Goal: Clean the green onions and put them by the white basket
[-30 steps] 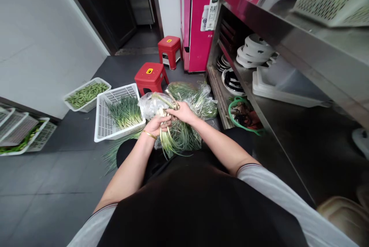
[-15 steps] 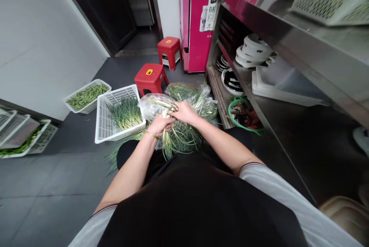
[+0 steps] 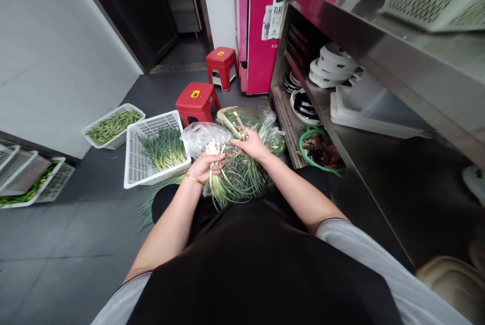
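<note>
My left hand (image 3: 205,166) is closed around a bunch of scallions (image 3: 217,188), white ends up and green leaves hanging down. To its right, my right hand (image 3: 253,145) grips several pale, limp scallion stalks (image 3: 234,124), held apart from the bunch. Below and between the hands lies a heap of loose scallions (image 3: 248,176). A clear plastic bag (image 3: 200,138) lies behind my left hand, and another bag of greens (image 3: 271,128) lies beyond my right. On the left, a white basket (image 3: 133,163) holds scallions laid side by side.
Two red stools (image 3: 195,103) stand ahead, before a pink fridge (image 3: 261,70). A basket of green beans (image 3: 113,128) is by the wall. At right, a metal shelf (image 3: 364,27) bears white dishes (image 3: 329,70); a green basket (image 3: 303,145) of scraps sits at its foot.
My hands have moved apart. The right one has shifted slightly right with the pale stalks, away from the bunch, while the left has moved slightly left, still holding the scallions.
</note>
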The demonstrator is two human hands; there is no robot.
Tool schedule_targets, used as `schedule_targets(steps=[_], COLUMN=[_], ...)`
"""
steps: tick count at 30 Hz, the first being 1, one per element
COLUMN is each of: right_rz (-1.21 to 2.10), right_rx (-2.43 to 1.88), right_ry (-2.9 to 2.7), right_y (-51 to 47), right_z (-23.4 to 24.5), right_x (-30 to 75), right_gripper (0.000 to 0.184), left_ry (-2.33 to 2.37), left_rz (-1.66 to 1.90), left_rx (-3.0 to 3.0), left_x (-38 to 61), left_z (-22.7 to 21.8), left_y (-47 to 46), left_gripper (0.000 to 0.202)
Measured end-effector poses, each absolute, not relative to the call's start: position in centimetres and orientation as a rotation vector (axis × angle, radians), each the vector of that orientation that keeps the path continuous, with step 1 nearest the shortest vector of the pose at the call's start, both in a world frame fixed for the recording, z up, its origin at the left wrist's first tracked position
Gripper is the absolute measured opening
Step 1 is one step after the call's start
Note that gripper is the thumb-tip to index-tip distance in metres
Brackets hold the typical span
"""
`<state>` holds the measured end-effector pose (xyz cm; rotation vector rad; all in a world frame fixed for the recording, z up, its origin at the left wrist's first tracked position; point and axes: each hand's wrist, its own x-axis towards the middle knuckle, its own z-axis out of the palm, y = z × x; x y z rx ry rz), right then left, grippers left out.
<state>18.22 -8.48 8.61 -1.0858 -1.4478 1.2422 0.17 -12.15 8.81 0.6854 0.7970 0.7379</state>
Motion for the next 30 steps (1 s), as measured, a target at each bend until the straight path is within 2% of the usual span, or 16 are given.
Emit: schedule_targets(steps=[4,9,15,18,23,27,30], right_rz=[1.317,1.126,1.512,1.497,1.447,1.405,1.451], right_rx=[-1.109,-1.302,-1.073,-1.031,-1.094,-1.072,-1.082], right_ry=[-1.481,-1.035,-1.382,-1.396,-1.308,-1.078,-1.129], right_y=[-8.5,-5.6,-8.9,-10.2,-8.8,-7.6,-8.1], right_z=[8.8,9.5,9.9,9.8,9.9,10.6,10.8], right_x=[17.0,19.7,18.5,17.2,18.3,20.1,20.1], right_gripper=[0.019,0.015,0.02,0.025,0.02,0.016,0.022], left_ry=[0.777,0.804,0.866,0.858,0.911,1.156,1.475], left_rz=[0.779,0.682,0.794,0.794,0.733,0.834,0.939], left_rx=[0.712,0.737,0.762,0.793,0.825,1.007,1.347], left_x=[0.4,-0.1,0.5,0.9,0.5,0.6,1.4], left_z=[8.8,8.4,8.5,8.9,9.3,9.0,9.0], left_y=[-12.3,-13.2,-13.2,-13.1,-13.3,-13.5,-13.4], left_gripper=[0.026,0.028,0.031,0.033,0.03,0.029,0.014])
